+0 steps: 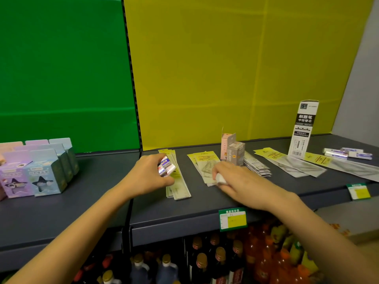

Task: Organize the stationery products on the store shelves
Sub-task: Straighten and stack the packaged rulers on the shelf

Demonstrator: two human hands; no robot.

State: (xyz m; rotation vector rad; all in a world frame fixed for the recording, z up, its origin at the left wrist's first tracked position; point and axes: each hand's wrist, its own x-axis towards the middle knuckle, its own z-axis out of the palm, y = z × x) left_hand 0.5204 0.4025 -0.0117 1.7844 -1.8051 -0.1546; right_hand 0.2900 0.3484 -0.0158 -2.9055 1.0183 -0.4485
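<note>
My left hand (150, 173) is closed around a few small wrapped erasers (166, 167), held just above a stack of flat ruler packs (178, 185) on the dark grey shelf (102, 193). Over a second stack of ruler packs (202, 163), my right hand (242, 182) grips one white eraser (220, 178). Behind that hand stand a pink box and a grey box (233, 152). More loose erasers (348, 153) lie at the far right of the shelf, next to a tall white refill box (303, 130).
Several pastel boxes (41, 171) stand in rows at the shelf's left. Long ruler packs (297, 163) lie fanned out at the right. Green price tags (232, 219) hang on the shelf's front edge. Bottles (205, 261) fill the shelf below.
</note>
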